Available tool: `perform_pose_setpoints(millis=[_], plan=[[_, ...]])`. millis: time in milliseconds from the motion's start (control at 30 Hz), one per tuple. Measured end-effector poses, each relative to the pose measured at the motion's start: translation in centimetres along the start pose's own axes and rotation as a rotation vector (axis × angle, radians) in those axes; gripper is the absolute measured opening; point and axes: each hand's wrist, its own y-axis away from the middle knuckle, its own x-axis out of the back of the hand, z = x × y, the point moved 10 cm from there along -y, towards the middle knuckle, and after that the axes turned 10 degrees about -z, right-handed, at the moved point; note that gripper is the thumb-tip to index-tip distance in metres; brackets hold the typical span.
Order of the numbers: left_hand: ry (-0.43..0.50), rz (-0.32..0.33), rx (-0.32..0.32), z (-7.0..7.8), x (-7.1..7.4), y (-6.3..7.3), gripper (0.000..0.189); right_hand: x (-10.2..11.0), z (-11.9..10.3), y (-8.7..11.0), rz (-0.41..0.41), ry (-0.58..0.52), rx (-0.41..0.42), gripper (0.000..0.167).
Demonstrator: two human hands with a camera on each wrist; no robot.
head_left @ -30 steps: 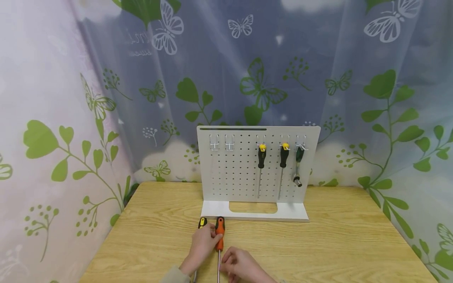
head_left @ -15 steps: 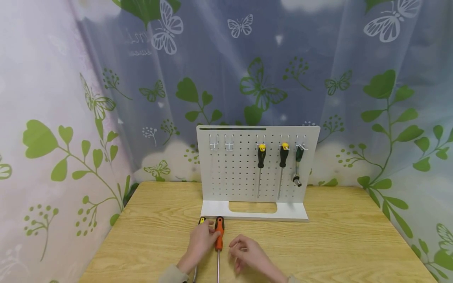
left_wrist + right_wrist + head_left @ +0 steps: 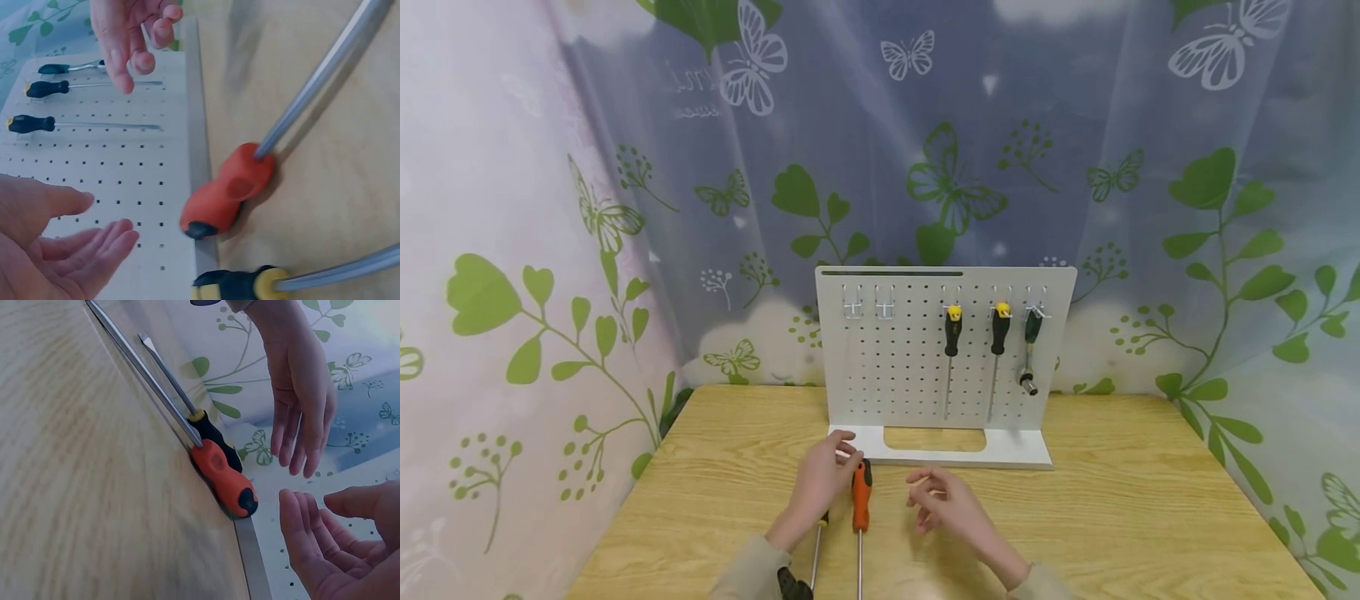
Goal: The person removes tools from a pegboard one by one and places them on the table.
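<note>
On the table [image 3: 1112,533], we see the orange screwdriver [image 3: 861,500] near the pegboard [image 3: 891,358].
Our left hand [image 3: 822,477] hovers, relaxed, above the black screwdriver [image 3: 211,432]; our right hand [image 3: 953,504] hangs to the right, loosely unclenched.

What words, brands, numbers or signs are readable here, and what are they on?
"m": seemingly, in faint upper lettering on the patterned curtain; the rest is unclear.
Lower lettering on the curtain: too faint to read.
Orange screwdriver, hanging yellow-topped screwdrivers: nothing readable; any marks are too small.
</note>
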Motion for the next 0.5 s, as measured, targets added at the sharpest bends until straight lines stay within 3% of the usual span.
perform_pose_setpoints(millis=[267, 500], plan=[[0.111, 0.053, -0.077, 1.5, 1.4, -2.2, 0.024, 3.1, -1.2, -0.2, 0.088, 0.028, 0.035, 0.031], [0.154, 0.068, -0.125, 3.2, 1.8, -3.8, 0.025, 6.3, -2.8, -0.3, 0.272, 0.071, 0.085, 0.026]])
